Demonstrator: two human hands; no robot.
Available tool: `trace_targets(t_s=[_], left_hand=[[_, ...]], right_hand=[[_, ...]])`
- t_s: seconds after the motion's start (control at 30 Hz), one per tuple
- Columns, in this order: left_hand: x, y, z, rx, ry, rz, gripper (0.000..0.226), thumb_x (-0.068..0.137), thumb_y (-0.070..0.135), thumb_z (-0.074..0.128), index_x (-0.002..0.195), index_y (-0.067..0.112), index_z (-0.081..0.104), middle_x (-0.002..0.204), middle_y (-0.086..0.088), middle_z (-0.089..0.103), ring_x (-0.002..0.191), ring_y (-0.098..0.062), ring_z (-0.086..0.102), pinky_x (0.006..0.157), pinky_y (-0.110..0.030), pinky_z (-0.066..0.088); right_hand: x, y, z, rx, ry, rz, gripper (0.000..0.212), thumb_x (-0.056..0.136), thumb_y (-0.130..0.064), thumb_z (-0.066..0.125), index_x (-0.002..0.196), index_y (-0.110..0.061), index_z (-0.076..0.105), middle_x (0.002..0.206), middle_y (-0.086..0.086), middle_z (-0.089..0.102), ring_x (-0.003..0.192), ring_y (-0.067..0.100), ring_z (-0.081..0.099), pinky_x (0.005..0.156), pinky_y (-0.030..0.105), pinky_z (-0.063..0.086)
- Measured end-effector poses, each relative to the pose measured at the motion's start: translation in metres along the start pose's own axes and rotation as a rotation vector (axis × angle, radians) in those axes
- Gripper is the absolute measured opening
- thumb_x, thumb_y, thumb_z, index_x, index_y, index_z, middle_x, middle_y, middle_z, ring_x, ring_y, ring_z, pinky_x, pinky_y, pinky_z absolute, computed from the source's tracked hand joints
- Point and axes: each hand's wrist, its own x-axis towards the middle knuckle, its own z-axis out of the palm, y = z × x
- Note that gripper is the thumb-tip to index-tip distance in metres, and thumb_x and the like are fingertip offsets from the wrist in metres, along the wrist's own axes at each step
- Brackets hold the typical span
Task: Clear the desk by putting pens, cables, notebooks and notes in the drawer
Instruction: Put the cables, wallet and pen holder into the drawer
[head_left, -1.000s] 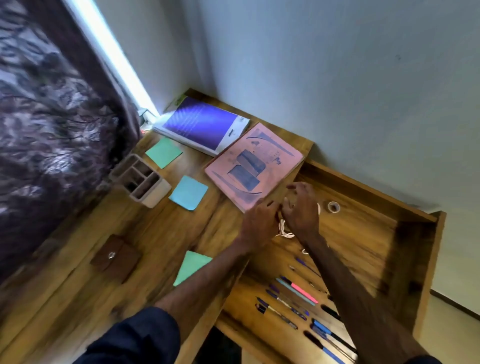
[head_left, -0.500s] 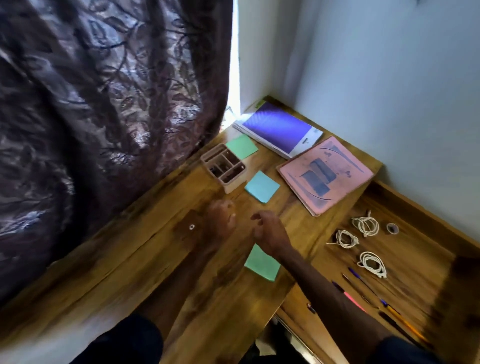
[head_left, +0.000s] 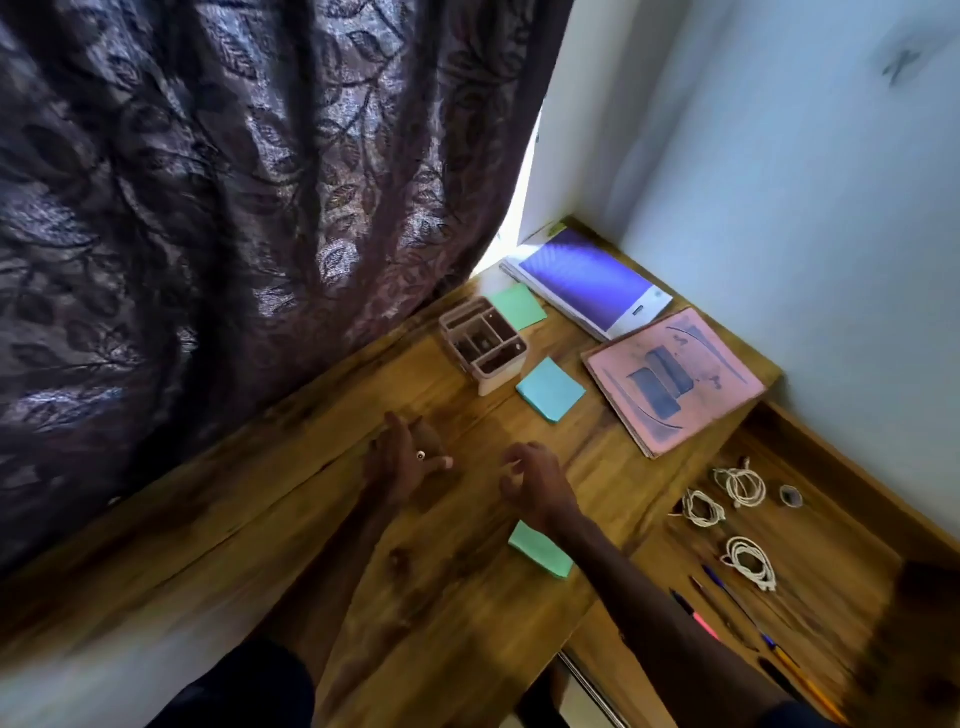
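Wooden worktop (head_left: 322, 519) in a corner, dark patterned curtain (head_left: 234, 208) at left, open drawer (head_left: 831, 540) at right holding three coiled white cables (head_left: 748, 564) and several pens (head_left: 727, 592). Lying on the worktop: purple notebook (head_left: 587, 283) and pink notebook (head_left: 675, 379) at far right, far green note (head_left: 519, 306) and blue note (head_left: 550, 389) beside a white organiser (head_left: 483, 345), near green note (head_left: 540, 551) partly under the right forearm. Left hand (head_left: 402, 462) rests on a small brown case (head_left: 428, 431), fingers spread and straight; right hand (head_left: 540, 483) hovers just right of it, fingers loosely curled, apart, holding nothing.
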Motion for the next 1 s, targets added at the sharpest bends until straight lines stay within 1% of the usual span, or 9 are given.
trace_targets(t_s=[0.13,0.3,0.37,0.47,0.53,0.6,0.7,0.83,1.0], left_hand=[[-0.001,0.006,-0.009,-0.157,-0.002,0.117,0.078,0.083,0.045,0.077,0.145,0.012,0.045,0.149,-0.015,0.048,0.137,-0.031,0.044,0.113,-0.037,0.031],[-0.016,0.047,-0.008,-0.327,-0.134,0.261,0.061,0.091,0.039,0.069,0.143,0.012,0.05,0.139,-0.007,0.056,0.132,-0.026,0.05,0.111,-0.036,0.036],[-0.023,0.069,0.002,-0.456,-0.163,0.291,0.055,0.093,0.034,0.067,0.141,0.01,0.053,0.132,-0.006,0.06,0.125,-0.025,0.056,0.103,-0.035,0.046],[-0.04,0.102,0.022,-0.656,-0.197,0.255,0.037,0.097,0.026,0.064,0.128,0.005,0.061,0.114,-0.007,0.068,0.1,-0.019,0.067,0.076,-0.021,0.055],[-0.052,0.125,0.041,-0.751,-0.259,0.212,0.03,0.099,0.023,0.062,0.12,0.003,0.063,0.107,-0.01,0.071,0.088,-0.016,0.069,0.07,-0.022,0.057],[-0.061,0.149,0.065,-0.756,-0.322,0.237,0.03,0.098,0.021,0.062,0.12,0.001,0.065,0.108,-0.015,0.073,0.089,-0.022,0.07,0.078,-0.033,0.059],[-0.08,0.187,0.089,-0.66,-0.434,0.314,0.028,0.1,0.023,0.059,0.123,0.008,0.065,0.107,-0.01,0.072,0.088,-0.016,0.068,0.072,-0.024,0.059],[-0.103,0.233,0.123,-0.458,-0.505,0.406,0.037,0.097,0.032,0.061,0.127,0.012,0.064,0.113,-0.007,0.072,0.101,-0.024,0.069,0.091,-0.043,0.058],[-0.133,0.289,0.177,-0.312,-0.553,0.458,0.019,0.097,0.022,0.063,0.113,0.014,0.07,0.101,0.0,0.071,0.09,-0.019,0.07,0.079,-0.034,0.06]], right_hand=[[-0.01,0.005,-0.008,0.13,0.007,-0.006,0.029,0.085,-0.026,0.077,0.111,-0.018,0.067,0.108,0.0,0.066,0.087,0.012,0.062,0.067,0.02,0.05],[-0.022,0.0,-0.037,0.449,-0.101,0.177,0.052,0.083,-0.055,0.074,0.121,-0.022,0.063,0.113,-0.004,0.069,0.099,0.014,0.067,0.083,0.035,0.061],[-0.031,0.005,-0.054,0.698,-0.096,0.269,0.053,0.081,-0.045,0.08,0.122,-0.019,0.06,0.114,0.004,0.071,0.097,0.023,0.072,0.079,0.039,0.063],[-0.048,0.02,-0.077,1.001,0.003,0.416,0.042,0.081,-0.021,0.084,0.116,-0.015,0.06,0.108,0.009,0.075,0.089,0.027,0.075,0.079,0.044,0.063],[-0.06,0.039,-0.09,1.097,0.073,0.493,0.038,0.083,-0.012,0.081,0.116,-0.006,0.063,0.104,0.015,0.076,0.082,0.028,0.072,0.072,0.038,0.063],[-0.075,0.064,-0.103,1.137,0.151,0.54,0.043,0.085,-0.009,0.079,0.122,0.003,0.061,0.106,0.025,0.073,0.077,0.029,0.069,0.068,0.035,0.06],[-0.099,0.106,-0.125,1.216,0.248,0.606,0.042,0.086,-0.009,0.077,0.123,0.002,0.061,0.098,0.024,0.073,0.077,0.029,0.069,0.068,0.036,0.058],[-0.128,0.164,-0.158,1.308,0.432,0.676,0.037,0.088,-0.005,0.073,0.122,0.001,0.062,0.096,0.016,0.073,0.075,0.026,0.07,0.059,0.031,0.057],[-0.163,0.254,-0.189,1.293,0.673,0.852,0.026,0.092,-0.007,0.069,0.116,-0.001,0.066,0.092,0.013,0.074,0.07,0.022,0.069,0.06,0.031,0.056]])
